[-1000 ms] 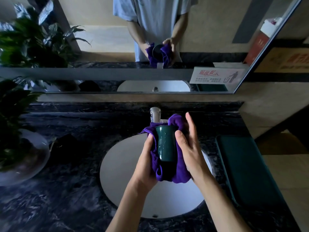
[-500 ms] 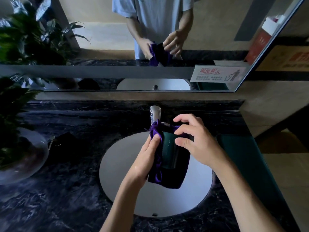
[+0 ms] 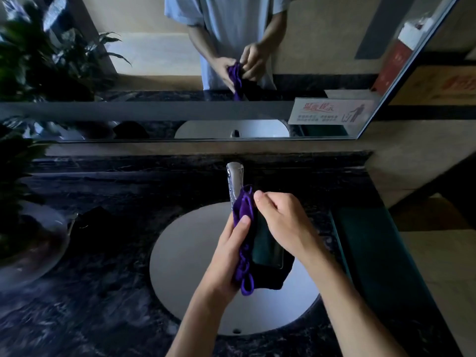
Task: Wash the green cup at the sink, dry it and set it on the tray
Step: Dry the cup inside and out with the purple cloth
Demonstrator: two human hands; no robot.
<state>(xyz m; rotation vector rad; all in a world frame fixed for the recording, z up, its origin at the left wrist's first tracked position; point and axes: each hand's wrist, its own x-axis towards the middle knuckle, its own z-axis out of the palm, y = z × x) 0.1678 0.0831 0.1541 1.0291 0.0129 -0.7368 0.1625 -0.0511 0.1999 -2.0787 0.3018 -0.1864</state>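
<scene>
One dark marble countertop [image 3: 103,292] spans the scene, with one mirror [image 3: 154,60] mounted on the wall at 12 o'clock. One white round sink [image 3: 185,253] is set into the countertop at centre. One dark green tray [image 3: 378,253] lies flat on the countertop at 3 o'clock of the sink, just beside its rim. One potted plant [image 3: 23,176] stands at 9 o'clock, and its leaves repeat in the mirror. One chrome faucet [image 3: 234,181] rises at 12 o'clock of the sink.

Two hands work above the basin. The left hand [image 3: 231,253] grips one purple cloth [image 3: 244,228], thumb pressed on the fabric near its upper end. The cloth is wrapped around one green cup [image 3: 268,248]. The cup is held over the sink, tilted, with only part of its side showing at 3 o'clock of the cloth. The right hand [image 3: 286,222] is curled closed over the upper end of the cup and cloth, fingers bent down at the rim. Whether the fingers reach inside the cup cannot be told.

One printed notice [image 3: 332,112] is fixed at the mirror's lower right corner. One small drain opening [image 3: 236,331] shows at 6 o'clock of the sink.
</scene>
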